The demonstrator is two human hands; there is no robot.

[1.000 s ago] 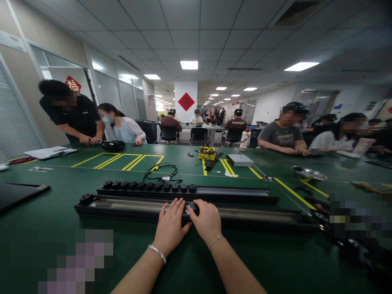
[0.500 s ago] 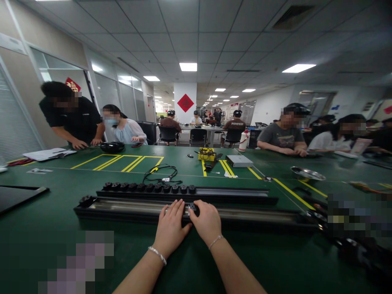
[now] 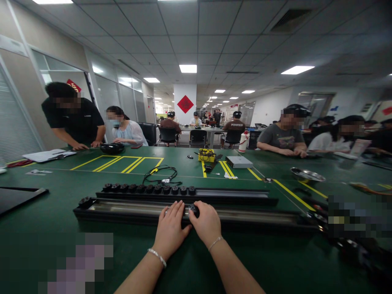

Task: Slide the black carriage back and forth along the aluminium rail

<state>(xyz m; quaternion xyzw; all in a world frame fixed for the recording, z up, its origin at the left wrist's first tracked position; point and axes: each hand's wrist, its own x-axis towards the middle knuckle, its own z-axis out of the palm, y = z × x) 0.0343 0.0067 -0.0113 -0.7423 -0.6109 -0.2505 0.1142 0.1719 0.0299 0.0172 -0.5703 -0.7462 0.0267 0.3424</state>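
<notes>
Two long black rails lie across the green table in front of me. My left hand (image 3: 170, 229) rests flat on the near rail (image 3: 122, 209), fingers stretched out. Right beside it, my right hand (image 3: 206, 223) curls its fingers round a small black round piece (image 3: 193, 210) seated on that same rail. The far rail (image 3: 232, 194) carries a row of several similar black pieces (image 3: 147, 188) on its left half. One more black piece sits at the near rail's left end (image 3: 85, 201).
A black cable (image 3: 161, 173), a yellow box (image 3: 207, 154), a grey flat box (image 3: 239, 161) and a metal dish (image 3: 308, 174) lie further back. A black tray (image 3: 18, 196) sits at the left. Several people work around the table's far edge.
Both hands stay on the near rail in the same spot. The view has dipped slightly, so everything sits a little lower in the frame.
</notes>
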